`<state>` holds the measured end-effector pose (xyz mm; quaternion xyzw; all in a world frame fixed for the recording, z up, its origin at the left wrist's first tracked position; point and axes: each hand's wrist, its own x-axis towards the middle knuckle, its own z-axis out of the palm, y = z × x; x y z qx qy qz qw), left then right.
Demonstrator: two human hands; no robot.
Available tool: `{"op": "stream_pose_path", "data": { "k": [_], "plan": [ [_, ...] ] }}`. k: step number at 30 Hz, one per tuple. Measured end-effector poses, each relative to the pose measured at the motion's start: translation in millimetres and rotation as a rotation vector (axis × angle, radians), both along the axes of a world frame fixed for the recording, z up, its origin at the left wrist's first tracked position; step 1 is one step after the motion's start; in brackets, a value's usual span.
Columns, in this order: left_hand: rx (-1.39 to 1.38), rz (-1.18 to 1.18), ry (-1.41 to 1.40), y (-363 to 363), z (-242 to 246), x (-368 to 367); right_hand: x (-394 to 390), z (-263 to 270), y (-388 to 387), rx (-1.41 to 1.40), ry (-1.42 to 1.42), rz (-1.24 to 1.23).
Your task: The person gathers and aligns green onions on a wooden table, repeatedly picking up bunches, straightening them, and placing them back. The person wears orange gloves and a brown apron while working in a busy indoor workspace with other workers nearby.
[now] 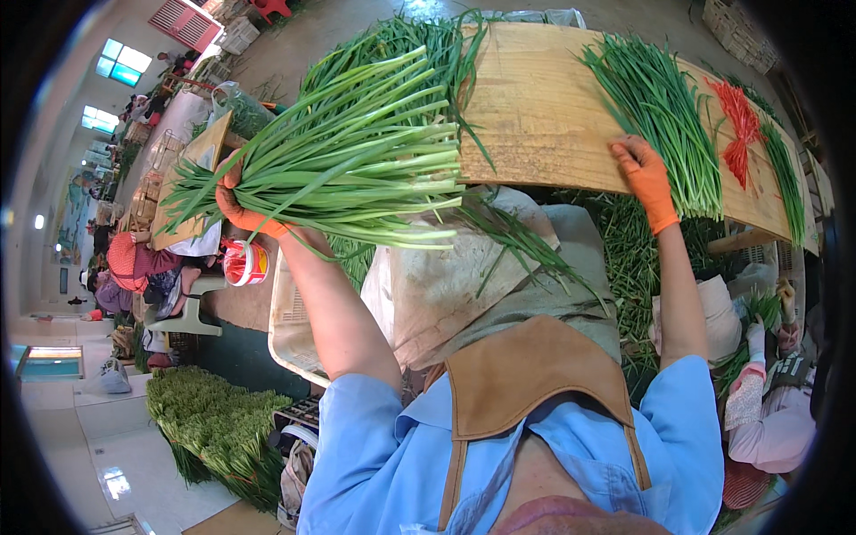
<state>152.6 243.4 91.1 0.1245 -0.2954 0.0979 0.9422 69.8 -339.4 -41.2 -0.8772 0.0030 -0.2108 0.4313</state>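
Observation:
My left hand (244,200), in an orange glove, is closed around the leafy end of a bunch of long green stalks (374,160), likely garlic chives. Their pale cut ends fan out to the right, over the table's left part. My right hand (638,167), gloved alike, rests at the near edge of the wooden board (535,100), its fingers curled, with nothing visible in it. Just right of it lies a flat pile of green stalks (662,127). A heap of leaves (394,47) lies behind the held bunch. Red ties (739,134) lie farther right.
Loose stalks lie on the cloth (468,267) over my lap. Cut greens (628,267) fill the space under the board. A plastic crate (291,328) and a small bucket (245,263) stand at left, near upright bundles (221,428). Co-workers (144,267) sit at left and right.

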Motion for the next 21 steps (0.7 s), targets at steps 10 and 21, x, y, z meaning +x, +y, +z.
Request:
{"op": "stream_pose_path", "data": {
  "k": [10,21],
  "plan": [
    [0.129,-0.044,-0.125,-33.4,17.4,0.2,-19.0,85.0,85.9,0.324,-0.147,0.216],
    [0.189,-0.179,-0.051,-50.0,26.0,-4.4,-19.4,107.6,217.5,0.224,-0.231,0.31]
  ]
}}
